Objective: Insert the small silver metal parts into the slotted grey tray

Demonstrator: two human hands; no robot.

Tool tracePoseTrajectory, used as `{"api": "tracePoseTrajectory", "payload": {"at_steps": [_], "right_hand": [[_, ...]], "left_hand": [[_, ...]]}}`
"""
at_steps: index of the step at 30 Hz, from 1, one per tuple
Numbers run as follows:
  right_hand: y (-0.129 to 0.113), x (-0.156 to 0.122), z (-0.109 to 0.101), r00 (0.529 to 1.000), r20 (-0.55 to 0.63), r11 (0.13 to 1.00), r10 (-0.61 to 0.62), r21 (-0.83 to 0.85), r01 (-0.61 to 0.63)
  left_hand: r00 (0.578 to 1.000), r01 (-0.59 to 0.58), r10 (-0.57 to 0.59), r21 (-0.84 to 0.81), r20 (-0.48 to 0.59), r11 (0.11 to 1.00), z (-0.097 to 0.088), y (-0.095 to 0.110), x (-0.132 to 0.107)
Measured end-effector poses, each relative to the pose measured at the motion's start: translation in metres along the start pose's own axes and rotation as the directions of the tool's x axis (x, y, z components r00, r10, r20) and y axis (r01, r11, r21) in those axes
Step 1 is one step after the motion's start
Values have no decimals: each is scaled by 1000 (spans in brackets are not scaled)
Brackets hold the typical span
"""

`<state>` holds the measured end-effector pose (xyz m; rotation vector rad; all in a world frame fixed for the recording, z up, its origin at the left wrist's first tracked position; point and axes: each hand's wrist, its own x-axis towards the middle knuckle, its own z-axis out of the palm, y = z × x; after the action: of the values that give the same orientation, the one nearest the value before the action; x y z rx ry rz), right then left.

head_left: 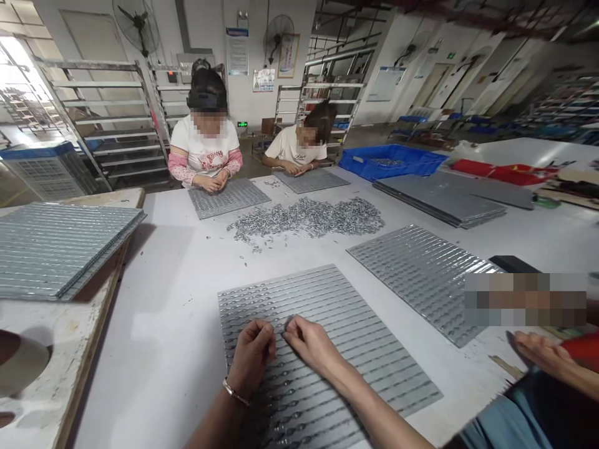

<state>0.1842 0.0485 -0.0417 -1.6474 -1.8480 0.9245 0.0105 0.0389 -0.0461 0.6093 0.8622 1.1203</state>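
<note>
A grey ribbed metal tray [337, 312] with long grooves lies on the white table right in front of me. Both my hands rest on its near half. My left hand [251, 355], with a bracelet at the wrist, is curled into a loose pinch on the grooves. My right hand [311, 343] is also closed, its fingertips pressed together beside the left hand's. Whatever small piece they pinch is too small to make out. A heap of small silver metal parts [309, 218] lies further out in the middle of the table.
Two people sit across the table at their own trays [228, 198] [311, 181]. Another person's hand [545, 352] rests at my right, beside a filled tray [421, 274]. Stacked trays [60, 246] sit left, more stacks [444, 199] and a blue bin [390, 161] right.
</note>
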Motion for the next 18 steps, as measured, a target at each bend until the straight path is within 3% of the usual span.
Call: {"api": "tracePoseTrajectory", "payload": {"at_steps": [3,6,14,18], "right_hand": [[-13,-9,-9,999,42,953,15,300,-27],[-25,-16,-11,997,77,910,10,413,-41],[-20,-22,-7,996,74,899,49,431,-76],[-1,-16,-14,998,14,972,64,227,-66]], "left_hand": [[999,-10,9,11,36,1000,1,-4,0],[996,7,-9,19,87,1000,4,-8,-1],[997,7,-9,32,75,999,9,-8,-5],[996,-59,58,-16,-64,998,3,-2,1]]}}
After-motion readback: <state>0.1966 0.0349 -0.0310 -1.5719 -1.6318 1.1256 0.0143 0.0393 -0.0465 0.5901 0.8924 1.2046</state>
